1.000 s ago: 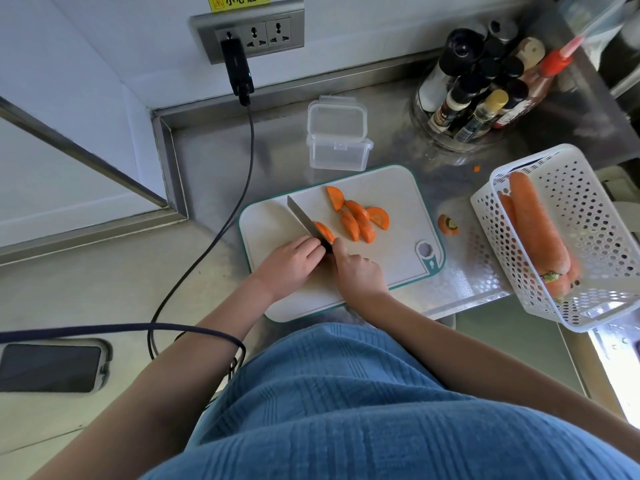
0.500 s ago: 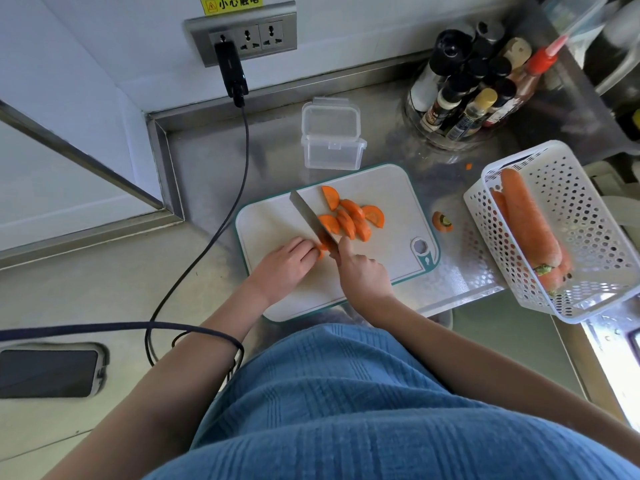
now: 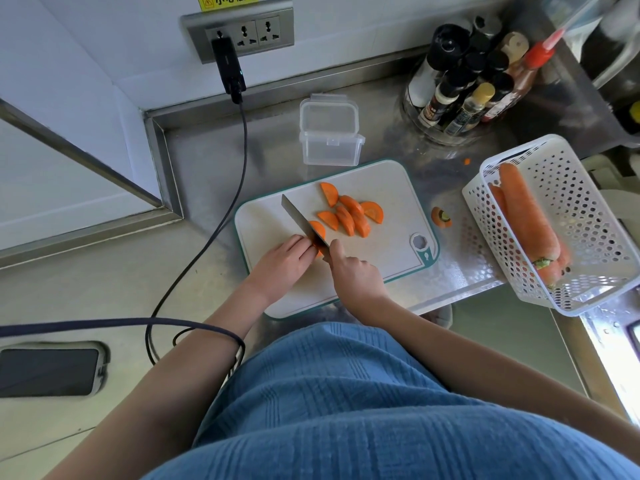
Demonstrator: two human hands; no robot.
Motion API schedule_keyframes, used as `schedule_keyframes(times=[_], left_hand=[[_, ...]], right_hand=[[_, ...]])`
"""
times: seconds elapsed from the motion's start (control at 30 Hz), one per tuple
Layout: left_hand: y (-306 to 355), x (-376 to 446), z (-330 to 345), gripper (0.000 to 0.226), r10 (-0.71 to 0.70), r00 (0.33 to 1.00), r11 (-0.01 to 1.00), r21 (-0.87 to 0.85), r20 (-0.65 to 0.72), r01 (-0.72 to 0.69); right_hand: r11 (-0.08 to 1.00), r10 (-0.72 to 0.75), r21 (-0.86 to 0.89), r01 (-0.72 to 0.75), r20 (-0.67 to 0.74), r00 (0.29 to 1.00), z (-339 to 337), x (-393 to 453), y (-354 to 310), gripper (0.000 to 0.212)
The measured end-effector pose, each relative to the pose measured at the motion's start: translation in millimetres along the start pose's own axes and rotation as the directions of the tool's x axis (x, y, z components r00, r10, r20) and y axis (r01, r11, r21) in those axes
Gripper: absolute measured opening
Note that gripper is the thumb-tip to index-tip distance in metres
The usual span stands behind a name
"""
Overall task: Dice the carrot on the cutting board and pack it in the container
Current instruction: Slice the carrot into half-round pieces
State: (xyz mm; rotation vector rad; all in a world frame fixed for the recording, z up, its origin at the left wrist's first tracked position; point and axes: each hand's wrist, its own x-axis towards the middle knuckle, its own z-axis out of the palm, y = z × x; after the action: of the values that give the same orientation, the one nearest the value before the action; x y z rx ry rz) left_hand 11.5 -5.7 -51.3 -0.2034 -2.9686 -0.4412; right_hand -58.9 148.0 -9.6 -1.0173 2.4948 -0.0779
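Whole carrots (image 3: 528, 220) in white basket (image 3: 585, 202); clear container (image 3: 329, 133) lidded.

- The knife (image 3: 304, 223) stepped back along the carrot piece (image 3: 318, 233) toward the left hand (image 3: 282, 263) between cuts, its blade ending beside those fingertips on the cutting board (image 3: 391, 244).
- The left hand crept back toward the near edge of the cutting board, uncovering less of the carrot piece it held.
- A freshly cut half-round joined the carrot slices (image 3: 349, 214) on the far side of the knife, so the loose pile grew by a slice.
- The right hand (image 3: 356, 275), gripping the knife's handle, shifted slightly nearer the board's near edge.
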Motion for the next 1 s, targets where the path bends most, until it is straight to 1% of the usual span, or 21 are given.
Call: schedule_keyframes(times=[0.07, 0.17, 0.2, 0.27, 0.37, 0.53, 0.7, 0.83, 0.93, 1.0], left_hand=[[0, 0, 0, 0.012, -0.001, 1.000, 1.000, -0.004, 0.008, 0.001], [-1, 0, -2, 0.022, 0.004, 1.000, 1.000, -0.008, 0.014, -0.004], [-1, 0, -2, 0.022, 0.008, 1.000, 1.000, -0.010, 0.016, -0.008], [-2, 0, -3, 0.021, 0.017, 1.000, 1.000, -0.011, 0.017, -0.017], [-4, 1, -3, 0.020, 0.030, 0.999, 1.000, -0.009, 0.020, -0.030], [-4, 1, -3, 0.019, 0.014, 1.000, 1.000, -0.023, 0.001, -0.014], [0, -1, -5, 0.027, -0.019, 1.000, 0.999, -0.041, -0.023, 0.018], [2, -5, -7, 0.026, -0.021, 0.999, 0.999, -0.045, -0.027, 0.019], [1, -6, -7, 0.028, -0.015, 1.000, 0.998, -0.062, -0.025, 0.013], [0, -8, -6, 0.031, 0.004, 1.000, 0.999, -0.049, -0.001, -0.004]], right_hand=[[1.000, 0.003, -0.004, -0.003, 0.001, 1.000, 0, 0, 0, 0.018], [1.000, 0.001, 0.009, -0.001, 0.009, 1.000, 3, 1, 0, 0.017], [1.000, 0.001, 0.017, -0.002, 0.023, 1.000, 3, 1, -1, 0.018], [1.000, 0.015, 0.016, -0.016, 0.060, 0.998, 3, 4, -3, 0.026], [0.999, 0.022, -0.028, -0.019, 0.093, 0.995, 2, 12, -8, 0.047], [0.999, 0.013, -0.039, -0.009, 0.094, 0.996, -1, 14, -9, 0.052], [0.999, 0.014, -0.033, -0.011, 0.081, 0.997, -2, 13, -8, 0.048], [0.997, -0.013, -0.077, 0.018, 0.070, 0.997, -2, 9, 2, 0.040], [0.997, 0.051, -0.054, -0.048, 0.060, 0.997, -5, 6, 9, 0.039], [0.998, 0.069, -0.016, -0.068, 0.050, 0.996, -7, 4, 11, 0.031]])
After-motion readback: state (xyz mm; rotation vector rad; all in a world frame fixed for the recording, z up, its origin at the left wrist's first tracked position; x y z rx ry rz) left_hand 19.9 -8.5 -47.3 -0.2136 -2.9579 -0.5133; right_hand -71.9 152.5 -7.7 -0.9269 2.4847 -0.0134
